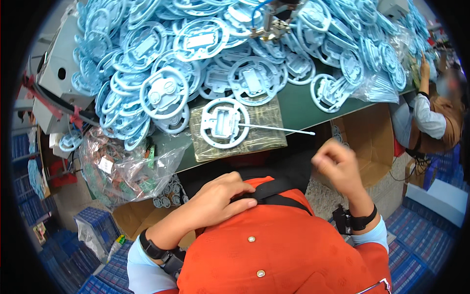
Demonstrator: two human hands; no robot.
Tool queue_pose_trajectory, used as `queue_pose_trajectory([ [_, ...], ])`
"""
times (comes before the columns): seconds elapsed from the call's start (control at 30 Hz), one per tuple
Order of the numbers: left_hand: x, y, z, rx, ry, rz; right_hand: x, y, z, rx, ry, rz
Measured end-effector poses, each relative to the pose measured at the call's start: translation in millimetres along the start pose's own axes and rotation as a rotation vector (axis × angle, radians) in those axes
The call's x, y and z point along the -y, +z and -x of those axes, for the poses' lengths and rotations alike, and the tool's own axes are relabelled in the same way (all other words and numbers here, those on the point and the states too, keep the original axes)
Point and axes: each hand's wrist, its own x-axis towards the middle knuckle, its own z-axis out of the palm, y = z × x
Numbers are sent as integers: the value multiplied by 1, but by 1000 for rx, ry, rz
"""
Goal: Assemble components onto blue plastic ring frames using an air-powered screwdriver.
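A light-blue plastic ring (pixel 244 117) with a rectangular compartment in its middle lies on a tape-covered board (pixel 267 109) in front of me. A thin pale rod (pixel 276 129) reaches from that compartment to the right, past the board. My left hand (pixel 220 196) rests at my waist against a black strap (pixel 274 187), thumb and forefinger apart; its other fingers are partly hidden. Below the rod's free end, my right hand (pixel 339 165) is raised with curled fingers, apart from the rod. Whatever those fingers hold, if anything, cannot be seen.
Many similar light-blue rings (pixel 200 39) are heaped across the green table (pixel 306 110). A metal fixture (pixel 275 27) hangs over the heap. A plastic bag of green and reddish parts (pixel 127 169) sits left; a cardboard box (pixel 367 142) stands right. Another person (pixel 438 117) sits far right.
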Motion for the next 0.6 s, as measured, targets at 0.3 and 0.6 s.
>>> queue_pose_trajectory([
  [0.3,3,3,-46,288,-57,9,-7,31,13,583,-34,25],
  [0.6,-5,-2,-24,214,-117,92,-1,20,-1,906,130,17],
])
